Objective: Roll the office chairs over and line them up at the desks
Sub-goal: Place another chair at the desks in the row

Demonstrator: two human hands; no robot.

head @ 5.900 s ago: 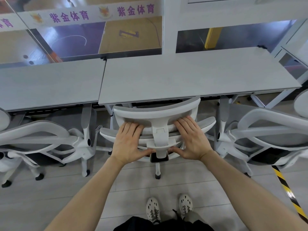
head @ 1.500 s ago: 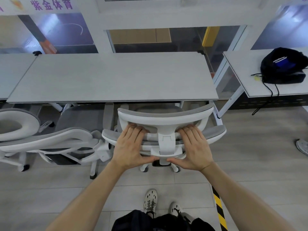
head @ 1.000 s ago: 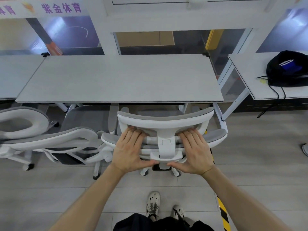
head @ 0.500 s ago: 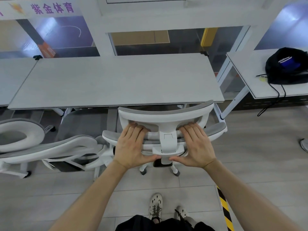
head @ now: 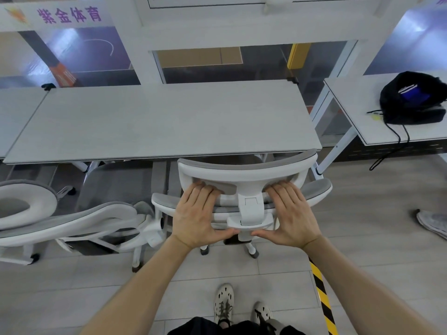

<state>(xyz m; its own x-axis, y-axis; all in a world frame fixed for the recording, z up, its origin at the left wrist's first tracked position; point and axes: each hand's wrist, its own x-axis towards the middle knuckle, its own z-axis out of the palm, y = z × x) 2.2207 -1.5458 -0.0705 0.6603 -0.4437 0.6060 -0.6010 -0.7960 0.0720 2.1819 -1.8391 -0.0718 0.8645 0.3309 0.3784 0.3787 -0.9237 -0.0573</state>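
A white office chair (head: 246, 174) with grey mesh stands in front of me, its back toward me. Its headrest reaches the front edge of the grey desk (head: 157, 122), toward the desk's right end. My left hand (head: 196, 216) holds the chair's back left of the centre bracket, fingers over the frame and thumb hooked under. My right hand (head: 290, 216) holds it the same way on the right side. The seat is hidden under the desk and the back.
A second white chair (head: 72, 221) sits at the same desk's left half, its armrest close to mine. A separate desk (head: 358, 117) at right carries a black backpack (head: 413, 97). Black-yellow floor tape (head: 321, 296) runs by my feet. Another person's shoe (head: 433, 223) shows at far right.
Since 5.9 s ago I have left a chair at one desk and hold another chair at the desk further right. Over the last second it rolled forward to the desk edge.
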